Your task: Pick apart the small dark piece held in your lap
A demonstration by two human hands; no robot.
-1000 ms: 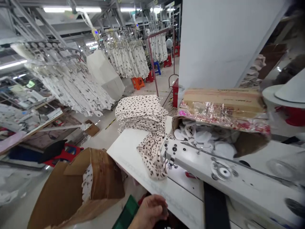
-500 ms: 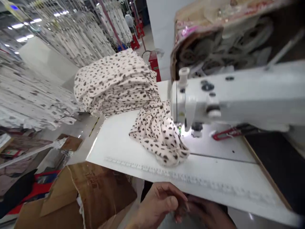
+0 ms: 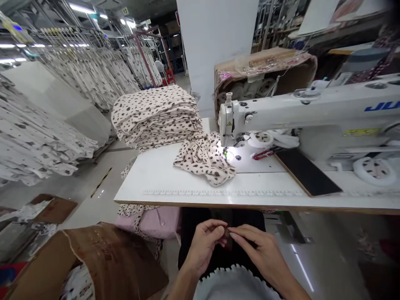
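Observation:
My left hand (image 3: 204, 243) and my right hand (image 3: 261, 248) meet above the lap, below the table's front edge. Both are closed, thumb against finger, with fingertips almost touching. Whatever lies between them is too small to make out. In front of them, a crumpled piece of spotted fabric (image 3: 201, 160) rests on the white sewing table (image 3: 150, 177), one side beside the needle of the sewing machine (image 3: 281, 112). Behind it to the left stands a folded stack of the same spotted fabric (image 3: 156, 118). Neither hand touches the cloth.
Red-handled snips (image 3: 264, 153) and a black board (image 3: 308, 173) lie right of the needle. Behind the machine stands a cardboard box (image 3: 265, 64). Another cardboard box (image 3: 115, 254) sits at lower left. Spotted garments (image 3: 90, 75) hang on racks at the left.
The view has swung right and levelled, bringing more of the machine into sight. My right hand, blurred before, now shows clearly, fingertips up against my left hand's. The fabric stays by the needle.

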